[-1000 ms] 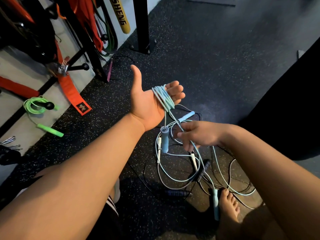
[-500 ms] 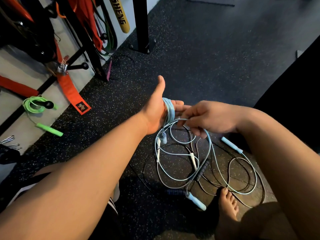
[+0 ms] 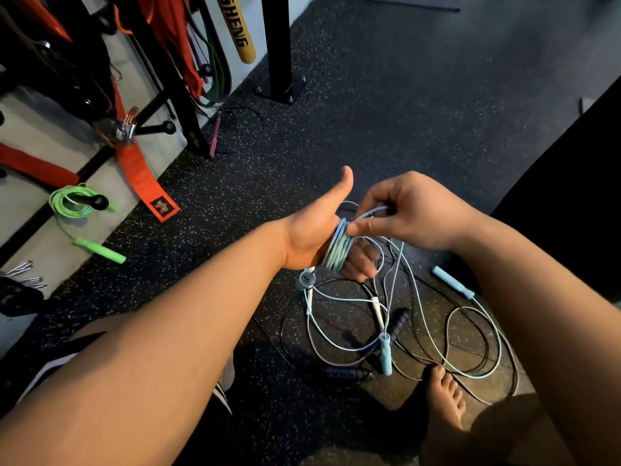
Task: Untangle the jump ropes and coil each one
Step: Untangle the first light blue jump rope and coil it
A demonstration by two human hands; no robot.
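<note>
The blue rope (image 3: pixel 337 248) lies in tight turns round the left hand (image 3: pixel 311 235), whose thumb is up and fingers loosely bent. The right hand (image 3: pixel 415 213) pinches the free strand just beside the coil. The remainder trails down to the floor (image 3: pixel 369 129), with one handle (image 3: pixel 385 353) dangling over the black rope (image 3: pixel 398 322). Each new wrap should probably lie flat beside the last, under light, even tension. The dangling handle could snag the tangle, so it is best lifted clear first.

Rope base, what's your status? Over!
Light blue jump rope coil wrapped round left hand. Right hand pinching its loose strand. Thin black jump rope tangled through remainder on speckled floor.
</note>
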